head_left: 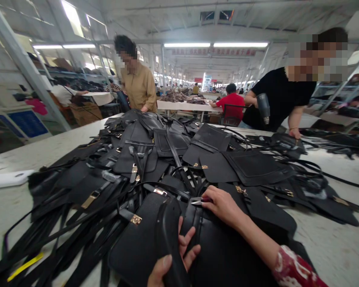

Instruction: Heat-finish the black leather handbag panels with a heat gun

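Note:
My left hand is closed around the curved edge of a black leather bag, thumb on the near side and fingers curled behind it. Above it to the right, my right hand grips small thread snips. Their pale metal blades point left, close to the bag's seam; I cannot tell whether they touch it. On the flap beside my left hand sits a gold clasp. Another metal fitting lies at the flap's upper edge.
A big pile of black bags with straps and buckles covers the table. A white object and a yellow strip lie at left. Across the table stand a person in tan and one in black holding a heat gun.

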Motion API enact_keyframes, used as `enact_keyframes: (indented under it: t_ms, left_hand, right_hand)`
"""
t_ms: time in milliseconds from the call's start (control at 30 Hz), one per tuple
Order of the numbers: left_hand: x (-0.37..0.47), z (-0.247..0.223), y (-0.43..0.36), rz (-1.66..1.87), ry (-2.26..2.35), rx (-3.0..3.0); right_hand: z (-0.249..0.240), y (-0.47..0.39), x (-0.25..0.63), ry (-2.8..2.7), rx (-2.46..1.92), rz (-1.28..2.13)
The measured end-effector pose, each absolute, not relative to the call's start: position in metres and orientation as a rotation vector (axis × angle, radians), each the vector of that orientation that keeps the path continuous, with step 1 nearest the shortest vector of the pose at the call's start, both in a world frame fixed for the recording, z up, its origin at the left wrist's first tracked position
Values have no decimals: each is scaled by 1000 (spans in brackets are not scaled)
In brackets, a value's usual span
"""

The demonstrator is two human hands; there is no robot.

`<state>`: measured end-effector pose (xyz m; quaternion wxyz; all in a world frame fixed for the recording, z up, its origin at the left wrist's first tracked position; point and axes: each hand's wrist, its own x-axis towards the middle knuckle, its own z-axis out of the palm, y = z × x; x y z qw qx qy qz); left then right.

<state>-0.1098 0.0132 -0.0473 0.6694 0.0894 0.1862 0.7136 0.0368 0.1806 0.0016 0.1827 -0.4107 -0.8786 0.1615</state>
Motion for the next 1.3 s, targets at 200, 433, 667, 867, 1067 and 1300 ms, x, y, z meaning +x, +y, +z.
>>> enact_keyframes:
  t_ms: [200, 433, 667, 867, 1067, 1300]
  left_hand:
    - [-112, -65, 18, 1628, 306, 281]
    - [-112, -75, 20, 1642, 318, 281]
    - [-111, -74, 21, 1639, 354, 272]
    - [-113, -78, 21, 1627, 313, 283]
    - [-116, -80, 20, 1606, 267, 328]
    - [-115, -80, 21, 1616, 278, 329]
  right_hand:
    - [-15, 180, 24, -2467, -1174, 459]
    - [-23, 186, 12, -2263, -1311, 439]
    - [-14, 192, 28, -2217, -1336, 516]
    - [-6, 195, 25, -2414, -1221, 607]
    - [-10, 205, 11, -2459, -1201, 618]
    - [-4, 209, 21, -2273, -1302, 518]
